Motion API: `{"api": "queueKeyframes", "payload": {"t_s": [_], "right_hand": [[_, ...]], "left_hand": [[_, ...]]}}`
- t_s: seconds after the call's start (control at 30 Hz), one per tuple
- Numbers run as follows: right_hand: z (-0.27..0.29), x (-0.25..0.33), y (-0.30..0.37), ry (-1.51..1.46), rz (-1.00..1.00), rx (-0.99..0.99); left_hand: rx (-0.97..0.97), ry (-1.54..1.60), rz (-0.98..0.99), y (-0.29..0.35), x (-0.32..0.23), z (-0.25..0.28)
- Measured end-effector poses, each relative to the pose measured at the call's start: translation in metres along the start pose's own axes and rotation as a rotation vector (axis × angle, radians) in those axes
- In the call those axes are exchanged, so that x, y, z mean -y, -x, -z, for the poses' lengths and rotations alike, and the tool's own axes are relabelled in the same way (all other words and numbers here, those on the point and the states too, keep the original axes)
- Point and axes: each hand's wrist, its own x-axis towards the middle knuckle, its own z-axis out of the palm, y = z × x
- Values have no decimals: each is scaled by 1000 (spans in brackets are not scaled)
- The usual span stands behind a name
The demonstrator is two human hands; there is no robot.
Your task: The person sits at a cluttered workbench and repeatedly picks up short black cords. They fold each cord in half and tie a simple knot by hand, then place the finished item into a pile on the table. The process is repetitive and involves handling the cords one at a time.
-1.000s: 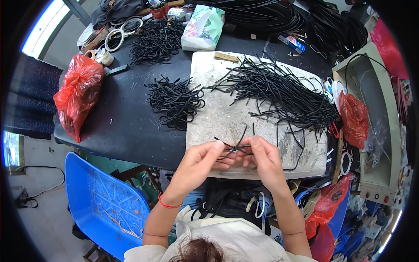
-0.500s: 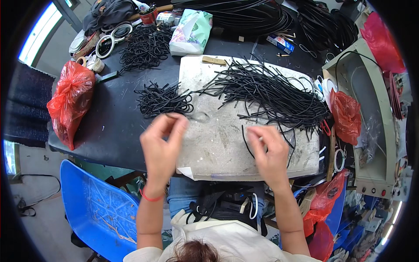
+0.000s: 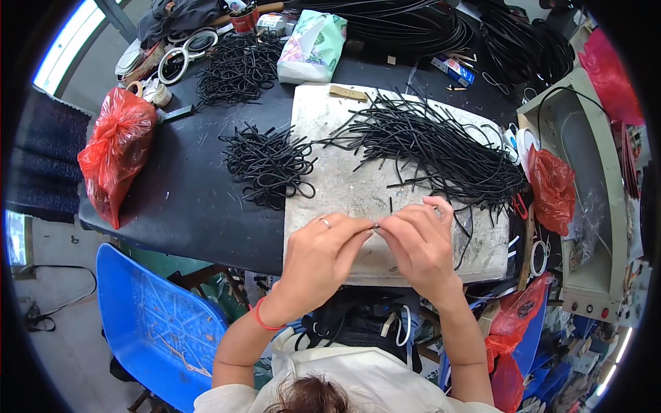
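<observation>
My left hand (image 3: 318, 258) and my right hand (image 3: 421, 244) meet over the near part of a worn, pale board (image 3: 323, 186). Both pinch at one spot, where a bit of black cord (image 3: 376, 226) shows between the fingertips; my fingers hide most of it. Beyond them, a large bundle of straight black cords (image 3: 441, 148) spreads over the board's far right. To the left, a smaller heap of looped black cords (image 3: 265, 162) lies partly on the board's edge and partly on the dark table (image 3: 186, 199).
A tangled black cord pile (image 3: 237, 69) and a floral tissue pack (image 3: 313, 48) are at the back. Red plastic bags stand left (image 3: 117, 151) and right (image 3: 551, 189). A blue chair (image 3: 151, 316) is at lower left, a grey metal housing (image 3: 578, 206) at right.
My hands, apart before, have come together over the board; the left moved right and nearer. A looped cord by my left hand now rests on the small heap. The view has shifted slightly.
</observation>
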Motion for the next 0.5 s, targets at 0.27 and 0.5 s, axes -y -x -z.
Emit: {"api": "queueKeyframes", "payload": {"t_s": [0.27, 0.5], "right_hand": [[-3, 7, -14, -183, -336, -295], [-19, 36, -15, -327, -280, -81]], "left_hand": [[100, 937, 520, 14, 4, 10], [-165, 1064, 428, 10, 9, -7]]}}
